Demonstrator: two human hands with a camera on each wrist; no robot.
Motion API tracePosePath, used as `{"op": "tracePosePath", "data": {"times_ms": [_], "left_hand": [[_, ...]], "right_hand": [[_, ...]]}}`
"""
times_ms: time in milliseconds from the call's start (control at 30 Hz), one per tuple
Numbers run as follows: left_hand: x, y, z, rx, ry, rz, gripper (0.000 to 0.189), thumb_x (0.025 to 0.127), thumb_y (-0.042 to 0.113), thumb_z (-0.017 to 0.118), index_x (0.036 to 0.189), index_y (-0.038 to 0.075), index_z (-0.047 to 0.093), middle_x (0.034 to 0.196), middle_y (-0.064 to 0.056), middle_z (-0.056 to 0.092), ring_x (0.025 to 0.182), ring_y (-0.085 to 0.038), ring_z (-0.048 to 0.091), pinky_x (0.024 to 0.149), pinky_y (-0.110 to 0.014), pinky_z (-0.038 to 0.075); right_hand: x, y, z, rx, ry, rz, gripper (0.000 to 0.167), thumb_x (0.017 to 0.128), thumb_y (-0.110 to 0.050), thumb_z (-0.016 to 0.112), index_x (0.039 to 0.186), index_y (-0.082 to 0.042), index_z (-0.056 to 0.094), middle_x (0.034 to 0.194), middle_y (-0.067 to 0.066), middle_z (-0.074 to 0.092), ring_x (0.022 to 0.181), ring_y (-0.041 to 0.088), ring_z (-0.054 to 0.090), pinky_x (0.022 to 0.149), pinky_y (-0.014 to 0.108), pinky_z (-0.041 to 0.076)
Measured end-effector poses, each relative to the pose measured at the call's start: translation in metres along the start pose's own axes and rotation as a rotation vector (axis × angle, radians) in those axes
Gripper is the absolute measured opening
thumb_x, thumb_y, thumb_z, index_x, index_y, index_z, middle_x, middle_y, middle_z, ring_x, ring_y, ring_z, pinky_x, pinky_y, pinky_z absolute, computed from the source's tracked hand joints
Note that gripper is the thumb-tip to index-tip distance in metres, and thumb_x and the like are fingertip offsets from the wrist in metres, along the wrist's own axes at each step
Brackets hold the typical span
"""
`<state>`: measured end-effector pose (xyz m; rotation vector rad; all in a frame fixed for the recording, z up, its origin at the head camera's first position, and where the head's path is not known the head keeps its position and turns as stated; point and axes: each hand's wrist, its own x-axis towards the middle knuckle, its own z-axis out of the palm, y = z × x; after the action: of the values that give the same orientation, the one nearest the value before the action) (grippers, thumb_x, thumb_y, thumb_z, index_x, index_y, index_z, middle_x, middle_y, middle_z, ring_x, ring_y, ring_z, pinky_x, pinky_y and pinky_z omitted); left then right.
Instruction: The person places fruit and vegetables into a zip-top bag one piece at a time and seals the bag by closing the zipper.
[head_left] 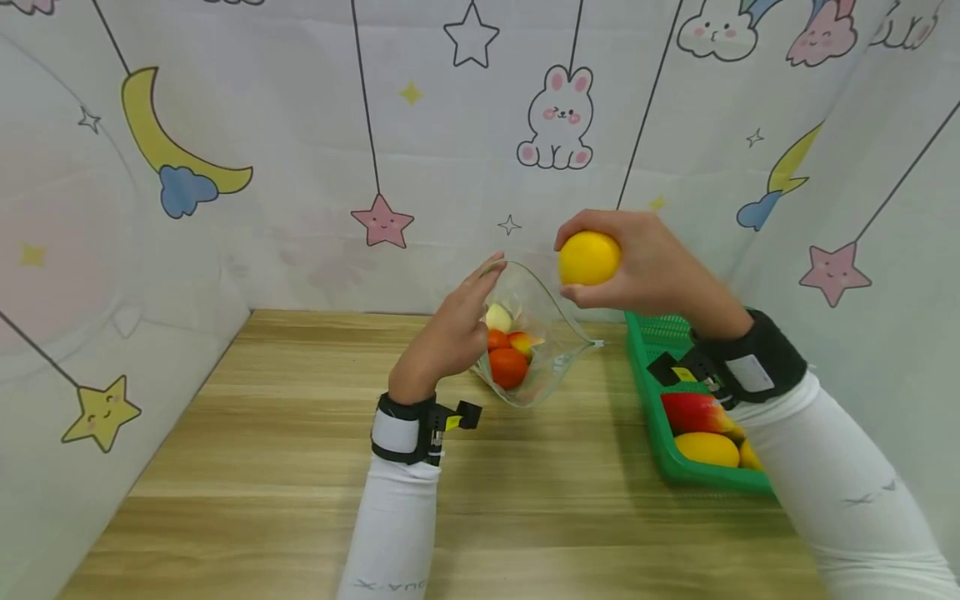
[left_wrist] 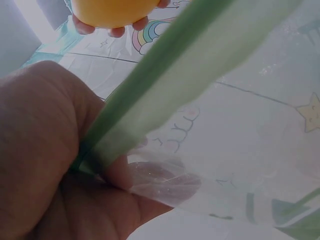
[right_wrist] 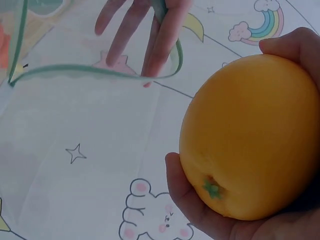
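My right hand (head_left: 637,258) grips a yellow-orange fruit, an orange (head_left: 589,258), with fingers and thumb around its sides. In the right wrist view the orange (right_wrist: 250,135) shows a small green star-shaped stem end. It is held up beside the mouth of a clear zip bag (head_left: 551,367). My left hand (head_left: 452,329) pinches the bag's left rim between thumb and fingers, and the mouth gapes. In the left wrist view the bag's green zip edge (left_wrist: 150,75) runs out from under the thumb. Inside the bag lie a red-orange tomato-like fruit (head_left: 508,368), smaller red and yellow fruits and a pale one (head_left: 497,317).
A green basket (head_left: 652,417) stands at the right of the wooden table (head_left: 300,467), partly behind my right forearm. It holds a red-and-yellow mango (head_left: 693,412) and yellow fruits (head_left: 707,449). A printed cloth (head_left: 300,108) hangs behind and at both sides.
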<state>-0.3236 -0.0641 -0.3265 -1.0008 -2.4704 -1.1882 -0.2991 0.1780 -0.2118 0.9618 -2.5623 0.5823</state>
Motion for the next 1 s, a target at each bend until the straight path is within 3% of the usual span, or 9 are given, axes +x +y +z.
{"op": "tracePosePath", "data": {"times_ms": [300,500,800,1000], "left_hand": [[-0.001,-0.002,0.0,0.027,0.004,0.003,0.079,0.082,-0.023,0.035,0.157,-0.001,0.029,0.17,-0.007,0.02,0.156,-0.024,0.022,0.125,-0.041,0.027],[-0.001,-0.003,0.0,0.031,0.014,0.023,0.08,0.08,-0.022,0.039,0.156,0.0,0.031,0.169,-0.009,0.022,0.156,-0.027,0.025,0.123,-0.043,0.03],[-0.001,-0.001,-0.001,0.038,0.014,0.018,0.079,0.079,-0.021,0.039,0.155,0.0,0.033,0.169,-0.009,0.022,0.155,-0.029,0.026,0.124,-0.044,0.029],[-0.001,-0.001,0.0,0.038,0.012,0.015,0.078,0.079,-0.02,0.039,0.154,-0.001,0.034,0.169,-0.008,0.021,0.155,-0.029,0.027,0.124,-0.044,0.029]], "right_hand": [[0.004,-0.022,0.029,0.057,-0.062,-0.155,0.041,0.076,-0.026,0.081,0.112,-0.014,0.067,0.099,0.001,0.07,0.079,0.016,0.058,0.066,0.031,0.054],[0.005,-0.025,0.046,0.054,-0.109,-0.198,0.038,0.076,-0.026,0.078,0.111,-0.015,0.067,0.095,-0.002,0.07,0.079,0.015,0.055,0.065,0.03,0.051],[0.005,-0.022,0.063,0.023,-0.157,-0.136,0.039,0.075,-0.023,0.077,0.112,-0.015,0.067,0.093,-0.003,0.068,0.082,0.016,0.055,0.066,0.029,0.051],[0.003,-0.021,0.071,-0.055,-0.198,-0.073,0.041,0.076,-0.027,0.078,0.114,-0.016,0.067,0.092,-0.001,0.066,0.081,0.017,0.056,0.064,0.028,0.05]]}}
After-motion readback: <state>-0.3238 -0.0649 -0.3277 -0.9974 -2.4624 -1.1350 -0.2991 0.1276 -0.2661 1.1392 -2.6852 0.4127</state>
